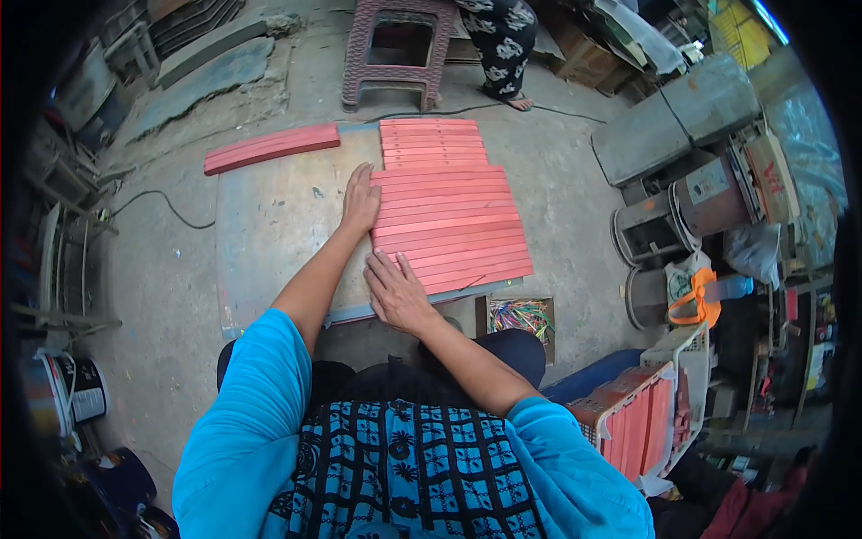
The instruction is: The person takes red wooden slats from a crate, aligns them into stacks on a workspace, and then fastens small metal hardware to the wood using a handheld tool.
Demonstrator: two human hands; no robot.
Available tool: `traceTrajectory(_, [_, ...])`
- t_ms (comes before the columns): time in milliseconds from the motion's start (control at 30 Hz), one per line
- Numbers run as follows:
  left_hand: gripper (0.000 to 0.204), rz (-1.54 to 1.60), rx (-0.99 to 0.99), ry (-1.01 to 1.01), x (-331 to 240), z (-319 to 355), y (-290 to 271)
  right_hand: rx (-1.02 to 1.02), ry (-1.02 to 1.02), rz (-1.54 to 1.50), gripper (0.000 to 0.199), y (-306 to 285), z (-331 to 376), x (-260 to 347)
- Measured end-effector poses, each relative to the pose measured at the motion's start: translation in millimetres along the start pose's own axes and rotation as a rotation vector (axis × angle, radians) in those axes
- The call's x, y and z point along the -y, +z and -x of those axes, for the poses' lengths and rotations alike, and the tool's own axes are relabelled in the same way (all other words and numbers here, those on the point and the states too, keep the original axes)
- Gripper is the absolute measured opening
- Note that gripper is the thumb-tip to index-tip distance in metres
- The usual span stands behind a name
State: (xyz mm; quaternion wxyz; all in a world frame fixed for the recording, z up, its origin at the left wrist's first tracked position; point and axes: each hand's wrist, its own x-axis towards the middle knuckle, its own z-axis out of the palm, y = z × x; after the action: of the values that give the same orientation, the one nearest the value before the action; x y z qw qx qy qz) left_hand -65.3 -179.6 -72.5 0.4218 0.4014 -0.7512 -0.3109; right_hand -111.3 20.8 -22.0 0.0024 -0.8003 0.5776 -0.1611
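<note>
Pink-red wooden slats (pixel 449 220) lie side by side in a close block on a worn grey-blue board (pixel 278 225). My left hand (pixel 361 199) rests with fingers stretched forward along the block's left ends. Nearer to me, my right hand (pixel 398 295) lies with fingers spread over the lower left corner of the block, palm down. Neither hand grips anything. Beyond the block, and narrower than it, is another row of pink slats (pixel 431 142) with small dark dots near the ends. A separate bundle of pink slats (pixel 272 146) lies at the board's far left edge.
An open box of thin multicoloured sticks (pixel 521 318) stands right of the board. Farther right are a crate of pink slats (pixel 628 427), an orange bag (pixel 696 301) and drums (pixel 712 195). A plastic stool (pixel 398 56) and another person's leg (pixel 503 45) are at the far side.
</note>
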Motion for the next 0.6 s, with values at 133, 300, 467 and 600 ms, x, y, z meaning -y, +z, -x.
traceTrajectory(133, [0.048, -0.076, -0.005, 0.075, -1, 8, 10, -0.047, -0.009, 0.022, 0.044, 5, 2, -4])
traceTrajectory(300, [0.05, -0.087, -0.013, 0.101, -6, 12, 11, -0.06, -0.008, 0.024, 0.041, 10, 4, -6])
traceTrajectory(467, [0.049, -0.079, -0.004, 0.082, -8, 12, 11, -0.07, -0.007, 0.036, 0.04, 11, 5, -8])
traceTrajectory(600, [0.048, -0.068, 0.014, 0.072, -10, 11, 13, -0.065, -0.011, 0.051, 0.04, 11, 5, -9])
